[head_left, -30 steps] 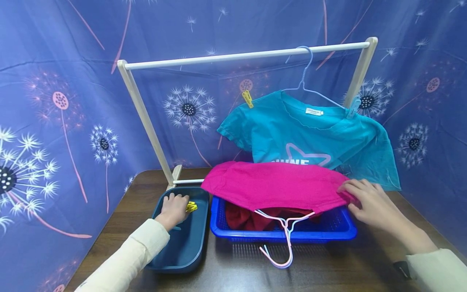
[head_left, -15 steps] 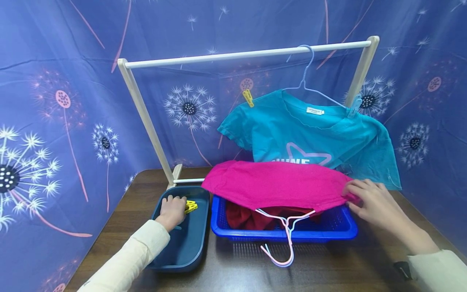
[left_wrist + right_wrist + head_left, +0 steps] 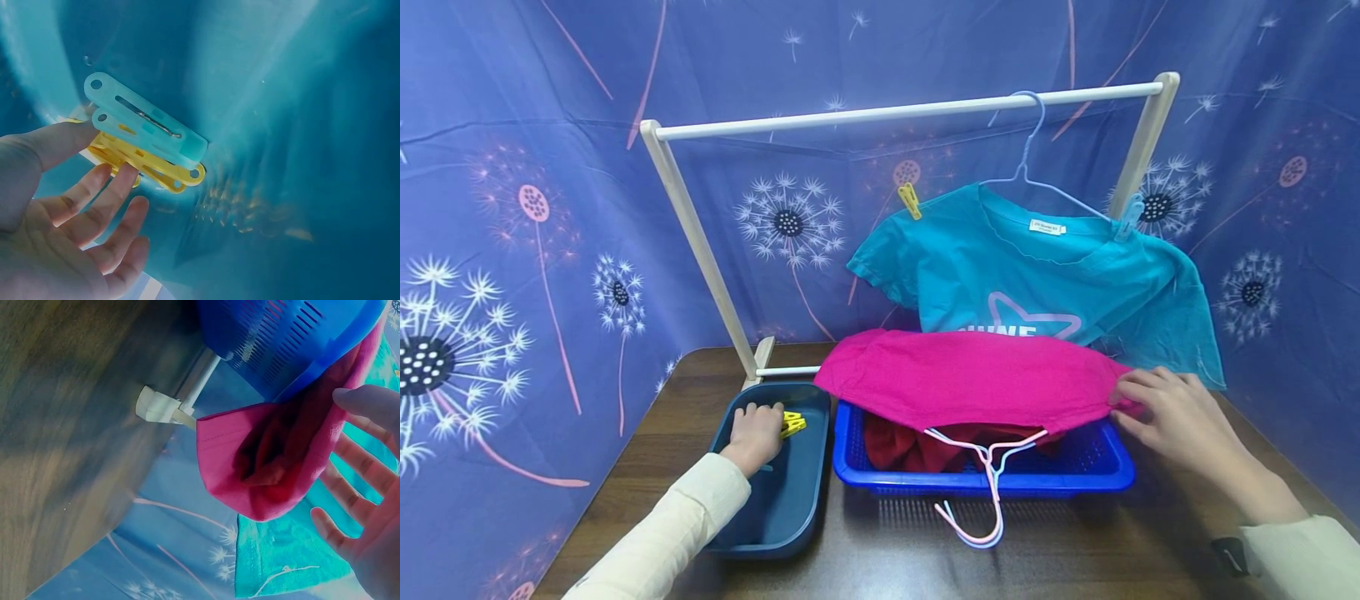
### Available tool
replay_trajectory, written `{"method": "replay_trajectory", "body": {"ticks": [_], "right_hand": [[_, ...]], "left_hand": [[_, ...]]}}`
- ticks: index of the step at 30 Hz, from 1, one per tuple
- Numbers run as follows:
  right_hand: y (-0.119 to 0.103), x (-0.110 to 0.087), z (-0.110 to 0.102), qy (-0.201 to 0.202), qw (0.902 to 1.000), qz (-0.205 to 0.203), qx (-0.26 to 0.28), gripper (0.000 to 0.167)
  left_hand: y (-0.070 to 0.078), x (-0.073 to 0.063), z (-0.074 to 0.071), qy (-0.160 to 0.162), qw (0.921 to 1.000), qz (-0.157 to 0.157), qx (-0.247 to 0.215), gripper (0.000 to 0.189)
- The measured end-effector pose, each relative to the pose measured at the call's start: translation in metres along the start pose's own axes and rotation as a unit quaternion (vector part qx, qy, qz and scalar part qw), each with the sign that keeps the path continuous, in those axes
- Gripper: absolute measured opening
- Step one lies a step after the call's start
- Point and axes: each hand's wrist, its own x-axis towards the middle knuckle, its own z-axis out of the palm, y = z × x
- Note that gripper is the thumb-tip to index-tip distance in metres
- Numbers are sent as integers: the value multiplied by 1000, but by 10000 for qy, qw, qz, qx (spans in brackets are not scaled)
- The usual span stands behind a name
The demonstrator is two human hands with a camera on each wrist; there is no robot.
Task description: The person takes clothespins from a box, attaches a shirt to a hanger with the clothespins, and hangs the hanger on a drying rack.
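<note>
In the head view my left hand [image 3: 757, 435] is down in the dark blue tray [image 3: 775, 542], beside yellow clothespins [image 3: 792, 423]. The left wrist view shows a light blue clothespin [image 3: 150, 122] lying over yellow ones, with the thumb at its near end and relaxed fingertips at the yellow pins. A pink shirt [image 3: 970, 375] lies folded across the blue basket [image 3: 985, 483], the hooks of pink and blue hangers [image 3: 992, 492] sticking out toward me. My right hand [image 3: 1176, 425] pinches the shirt's right end; in the right wrist view its dark sleeve opening [image 3: 272, 456] shows.
Behind stands a wooden rack with a white rail [image 3: 850, 119]. A teal T-shirt [image 3: 955, 250] hangs there on a blue hanger [image 3: 1024, 171], with a yellow clothespin [image 3: 910, 201] and a light blue one [image 3: 1130, 218] at its shoulders. Dark red cloth [image 3: 910, 450] lies in the basket.
The right hand has shifted slightly to the right along the pink shirt's end. The left hand stays in the tray, almost unmoved.
</note>
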Motion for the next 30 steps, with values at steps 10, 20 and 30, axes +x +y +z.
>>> {"method": "replay_trajectory", "body": {"ticks": [10,20,30], "right_hand": [[2,0,-1,177,9998,-61,18,28],[2,0,-2,363,9993,76,91,27],[3,0,-2,333,9990,253,159,27]], "left_hand": [[0,0,3,178,9997,132,70,29],[1,-1,5,185,9997,163,35,11],[2,0,5,261,9995,201,4,11]]}}
